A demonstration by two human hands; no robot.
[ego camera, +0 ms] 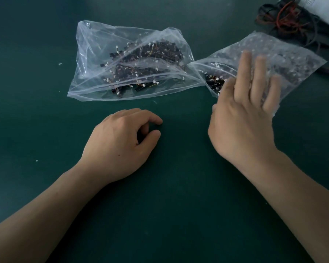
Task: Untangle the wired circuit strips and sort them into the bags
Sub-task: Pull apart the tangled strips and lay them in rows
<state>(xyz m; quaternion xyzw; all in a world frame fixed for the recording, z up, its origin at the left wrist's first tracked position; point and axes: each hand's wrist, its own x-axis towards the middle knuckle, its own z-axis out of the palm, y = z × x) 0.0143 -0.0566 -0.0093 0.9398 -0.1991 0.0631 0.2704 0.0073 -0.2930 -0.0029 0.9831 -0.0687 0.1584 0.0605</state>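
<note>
2 clear bags counted: left bag [103, 54] at upper centre, right bag [296, 54] at upper right, corners touching. Wired circuit strips [150, 59] seen inside both, none loose on table [169, 205]; sorting judged nearly done. 2 hands: left hand [120, 141] loosely curled, nothing held; right hand [243, 118] spread flat over right bag, nothing gripped.

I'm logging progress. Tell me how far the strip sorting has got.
Done: both the left bag and the right bag hold wired strips. In hand: the right hand reaches, fingers spread, over the right bag; the left hand rests idle, holding nothing. Left: possibly the tangle of cables at top right, untouched.
</note>
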